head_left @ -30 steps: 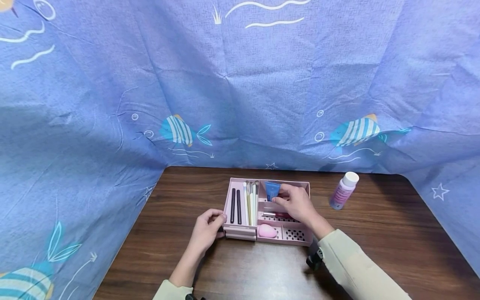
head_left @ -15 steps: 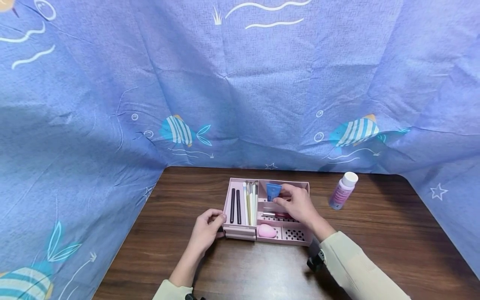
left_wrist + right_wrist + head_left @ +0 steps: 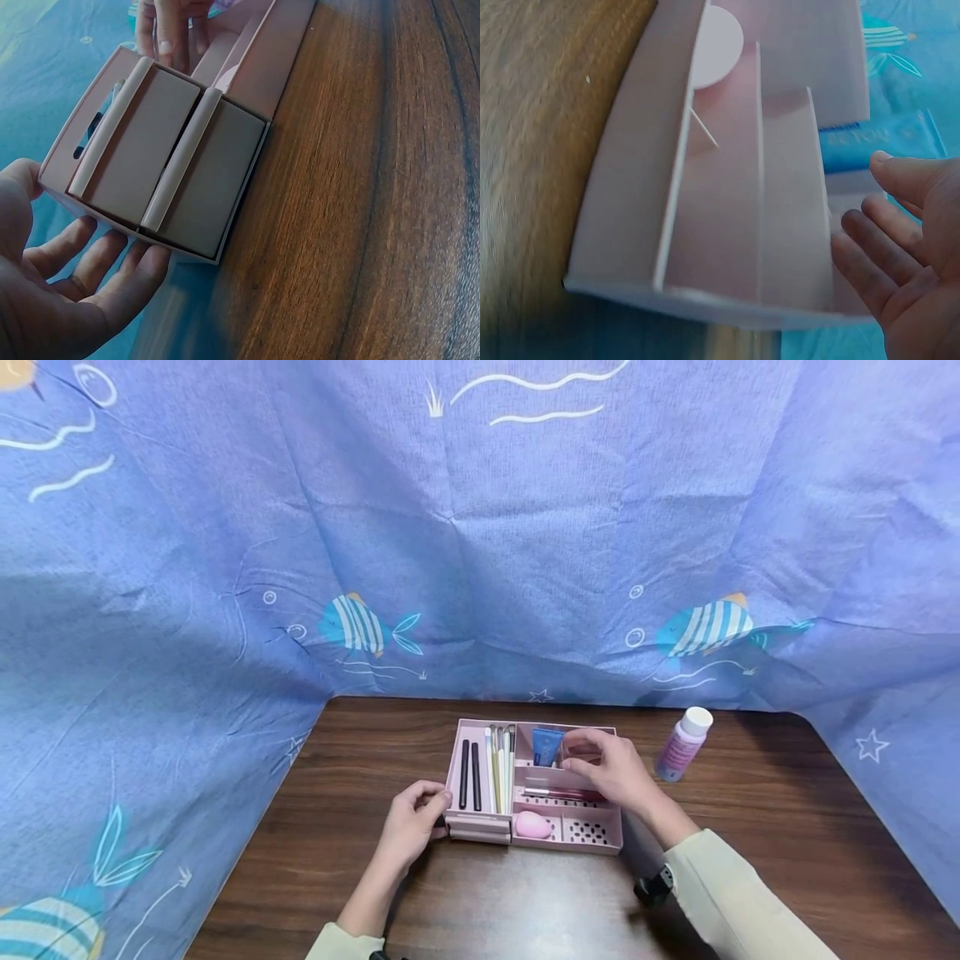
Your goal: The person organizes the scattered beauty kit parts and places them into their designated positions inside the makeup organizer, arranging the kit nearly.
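Observation:
A pink makeup organizer (image 3: 491, 725) with two drawers at its front left stands on the table. My left hand (image 3: 411, 818) holds its left side; in the left wrist view the thumb lies at the top edge and the fingers against the side wall. A blue squeeze tube (image 3: 547, 747) stands cap down in the back right compartment. My right hand (image 3: 609, 767) is just right of the tube, fingers apart and holding nothing; the right wrist view shows a gap between the thumb and the tube (image 3: 877, 141).
In the organizer lie two black pencils (image 3: 476, 777), several makeup brushes (image 3: 499, 768), a dark red stick with a silver end (image 3: 562, 794) and a pink makeup sponge (image 3: 532, 825). A bottle with a white cap (image 3: 684, 745) stands to the right. Behind the table hangs a blue curtain (image 3: 480, 552).
My right hand has let go of the blue tube and moved slightly right, away from it. The tube stays in the back compartment. My left hand has not visibly moved.

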Motion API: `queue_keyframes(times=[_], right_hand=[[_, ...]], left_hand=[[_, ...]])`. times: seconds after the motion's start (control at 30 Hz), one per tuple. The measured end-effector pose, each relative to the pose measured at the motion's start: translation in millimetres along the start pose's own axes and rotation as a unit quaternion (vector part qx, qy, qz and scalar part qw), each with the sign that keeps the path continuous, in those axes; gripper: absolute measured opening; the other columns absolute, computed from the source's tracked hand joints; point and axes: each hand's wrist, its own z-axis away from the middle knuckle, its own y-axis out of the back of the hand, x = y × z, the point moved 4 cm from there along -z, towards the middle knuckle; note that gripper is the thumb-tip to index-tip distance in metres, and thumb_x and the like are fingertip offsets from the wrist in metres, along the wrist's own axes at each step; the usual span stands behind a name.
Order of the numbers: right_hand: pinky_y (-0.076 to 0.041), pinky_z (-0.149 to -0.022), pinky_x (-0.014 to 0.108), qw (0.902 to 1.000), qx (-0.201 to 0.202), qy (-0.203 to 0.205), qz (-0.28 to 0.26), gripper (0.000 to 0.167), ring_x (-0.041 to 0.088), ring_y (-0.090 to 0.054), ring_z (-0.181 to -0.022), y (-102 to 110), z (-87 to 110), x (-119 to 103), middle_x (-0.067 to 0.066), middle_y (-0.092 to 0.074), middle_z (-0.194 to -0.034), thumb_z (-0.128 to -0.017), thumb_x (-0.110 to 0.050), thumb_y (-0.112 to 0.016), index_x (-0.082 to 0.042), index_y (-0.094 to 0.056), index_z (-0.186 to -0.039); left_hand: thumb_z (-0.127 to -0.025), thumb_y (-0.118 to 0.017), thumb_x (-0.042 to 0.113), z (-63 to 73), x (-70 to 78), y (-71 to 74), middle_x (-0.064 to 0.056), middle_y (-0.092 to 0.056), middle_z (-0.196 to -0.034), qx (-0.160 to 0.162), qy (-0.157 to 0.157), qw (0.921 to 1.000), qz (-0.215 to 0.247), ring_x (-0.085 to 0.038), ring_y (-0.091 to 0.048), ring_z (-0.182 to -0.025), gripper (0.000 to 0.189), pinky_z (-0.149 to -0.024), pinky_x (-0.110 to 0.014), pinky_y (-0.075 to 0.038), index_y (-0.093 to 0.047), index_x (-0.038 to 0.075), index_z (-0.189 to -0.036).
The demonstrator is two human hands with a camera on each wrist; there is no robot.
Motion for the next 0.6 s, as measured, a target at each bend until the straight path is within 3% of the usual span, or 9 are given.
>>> queue_keyframes(times=[0.33, 0.6], right_hand=[[-0.064, -0.085, 0.042, 0.9996, 0.023, 0.005, 0.016, 0.038, 0.029, -0.075, -0.099, 27, 21.2, 6, 0.015, -0.075, -0.114, -0.087, -0.011, -0.082, -0.004, -0.070, -0.122], [-0.063, -0.078, 0.025, 0.9988, 0.046, 0.005, 0.012, 0.035, 0.026, -0.075, -0.095, 46, 43.1, 12, 0.017, -0.076, -0.107, -0.086, -0.006, -0.082, 0.000, -0.070, -0.119]], left_hand=[[-0.097, -0.067, 0.015, 1.6, -3.5, 2.3, -0.008, -0.066, -0.098, 0.000, 0.000, 1.0000, 0.000, -0.014, -0.062, -0.088, 0.027, -0.074, -0.044, -0.066, -0.067, -0.003, -0.118], [-0.097, -0.067, 0.015, 0.3, -2.0, 0.6, -0.008, -0.066, -0.097, -0.002, -0.002, 1.0000, 0.000, -0.015, -0.062, -0.087, 0.027, -0.073, -0.044, -0.066, -0.067, -0.003, -0.117]])
